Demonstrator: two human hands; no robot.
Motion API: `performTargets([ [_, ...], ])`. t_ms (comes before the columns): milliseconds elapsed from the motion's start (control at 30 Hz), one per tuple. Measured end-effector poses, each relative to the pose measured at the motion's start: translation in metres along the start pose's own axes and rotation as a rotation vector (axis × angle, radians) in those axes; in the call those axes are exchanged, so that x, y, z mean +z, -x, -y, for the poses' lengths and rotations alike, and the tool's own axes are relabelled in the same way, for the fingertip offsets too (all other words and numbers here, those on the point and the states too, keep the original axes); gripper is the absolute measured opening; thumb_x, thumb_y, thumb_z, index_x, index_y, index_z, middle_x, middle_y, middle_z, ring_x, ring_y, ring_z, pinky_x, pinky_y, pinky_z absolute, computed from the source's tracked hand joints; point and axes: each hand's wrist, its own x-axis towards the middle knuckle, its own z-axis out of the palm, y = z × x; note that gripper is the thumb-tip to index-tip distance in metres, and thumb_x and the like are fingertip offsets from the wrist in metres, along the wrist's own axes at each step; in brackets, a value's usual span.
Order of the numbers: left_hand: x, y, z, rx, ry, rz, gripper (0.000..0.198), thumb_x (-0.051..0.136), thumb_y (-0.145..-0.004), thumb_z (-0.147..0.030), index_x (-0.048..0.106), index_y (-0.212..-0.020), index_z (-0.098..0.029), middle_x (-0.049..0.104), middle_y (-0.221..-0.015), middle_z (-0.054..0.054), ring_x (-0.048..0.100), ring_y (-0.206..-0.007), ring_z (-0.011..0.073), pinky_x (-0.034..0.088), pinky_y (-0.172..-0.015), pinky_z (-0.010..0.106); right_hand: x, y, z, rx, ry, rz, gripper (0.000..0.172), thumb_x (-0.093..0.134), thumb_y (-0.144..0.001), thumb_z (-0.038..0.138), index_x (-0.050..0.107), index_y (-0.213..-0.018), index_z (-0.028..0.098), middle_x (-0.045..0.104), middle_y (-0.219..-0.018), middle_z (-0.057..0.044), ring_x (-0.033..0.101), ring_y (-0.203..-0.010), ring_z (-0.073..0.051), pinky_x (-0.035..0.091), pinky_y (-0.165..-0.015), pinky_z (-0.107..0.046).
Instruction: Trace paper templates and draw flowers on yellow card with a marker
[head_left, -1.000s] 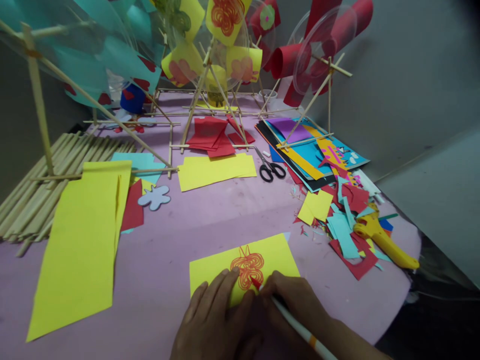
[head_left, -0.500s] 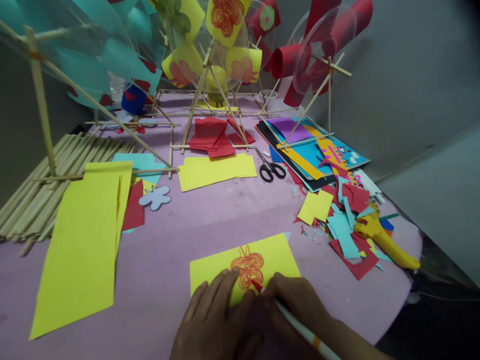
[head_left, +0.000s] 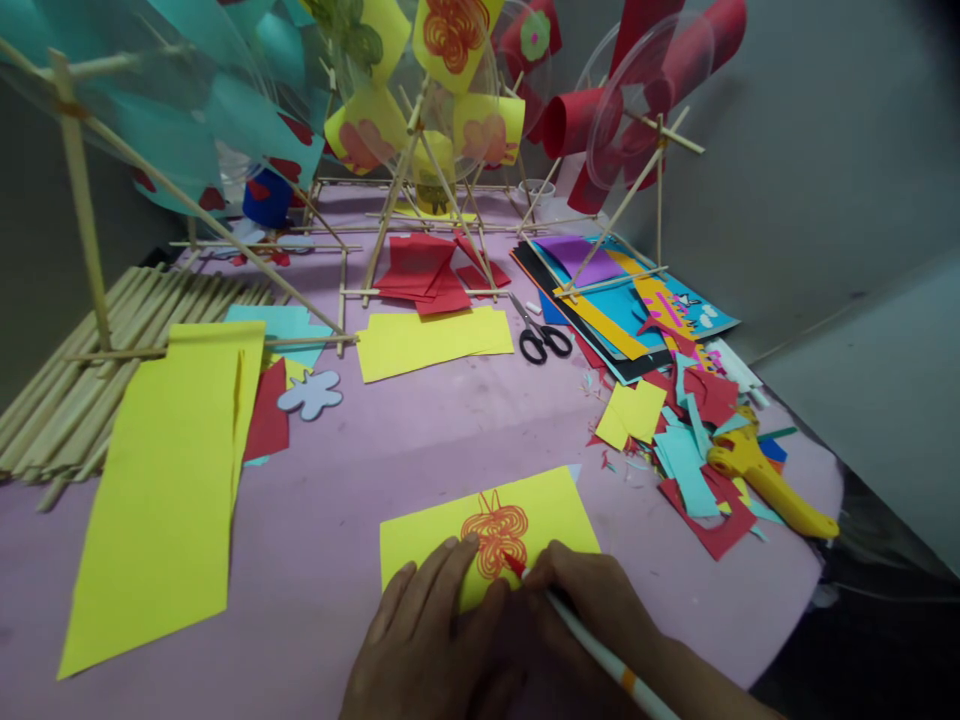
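Observation:
A yellow sheet of paper [head_left: 551, 510] lies on the pink table in front of me. On it is a red line-drawn butterfly [head_left: 493, 525] with looping wings and two antennae. My left hand [head_left: 431, 620] rests flat on the sheet's lower left, fingers stretched out and holding nothing. My right hand [head_left: 585, 600] grips a white felt-tip marker [head_left: 589, 645] with an orange band. The marker's red tip touches the butterfly's lower right wing. The sheet's lower edge is partly hidden under both hands.
Black-handled scissors [head_left: 541, 340] lie beyond the sheet. A yellow glue gun [head_left: 772, 480] and coloured paper scraps [head_left: 690, 470] sit at right. Yellow paper strips [head_left: 161, 500], a grey butterfly cutout [head_left: 309, 395] and wooden sticks [head_left: 112, 370] are at left. Stick-framed paper wheels [head_left: 420, 120] stand behind.
The marker's tip has shifted slightly up within the butterfly's lower right wing. My left hand stays in place on the paper.

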Motion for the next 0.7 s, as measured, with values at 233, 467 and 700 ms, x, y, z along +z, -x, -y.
performTargets([
  [233, -0.004, 0.001, -0.004, -0.059, 0.051, 0.061, 0.041, 0.053, -0.087, -0.040, 0.052, -0.125, -0.026, 0.050, -0.134, 0.010, 0.049, -0.118, 0.0290, 0.048, -0.090, 0.044, -0.009, -0.001, 0.004, 0.074, 0.057, 0.051, 0.013, 0.056, -0.071, 0.008, 0.059, -0.070, 0.021, 0.073, -0.067, 0.000, 0.068, -0.059, -0.017, 0.043, -0.052, -0.020],
  [467, -0.003, 0.001, -0.002, -0.052, 0.074, 0.027, 0.040, 0.054, -0.086, -0.038, 0.053, -0.124, -0.027, 0.051, -0.133, 0.009, 0.051, -0.117, 0.0281, 0.048, -0.088, 0.042, -0.002, -0.002, 0.001, 0.024, 0.078, 0.033, 0.012, 0.059, -0.071, 0.010, 0.060, -0.069, 0.022, 0.073, -0.065, 0.002, 0.066, -0.055, -0.015, 0.043, -0.051, -0.019],
  [700, -0.004, 0.001, -0.004, -0.055, 0.051, 0.073, 0.042, 0.056, -0.084, -0.037, 0.051, -0.125, -0.027, 0.049, -0.135, 0.009, 0.048, -0.120, 0.0281, 0.046, -0.092, 0.044, -0.017, 0.003, 0.009, 0.032, -0.042, 0.075, 0.018, 0.059, -0.071, 0.005, 0.064, -0.074, 0.022, 0.075, -0.073, 0.002, 0.068, -0.065, -0.015, 0.046, -0.058, -0.019],
])
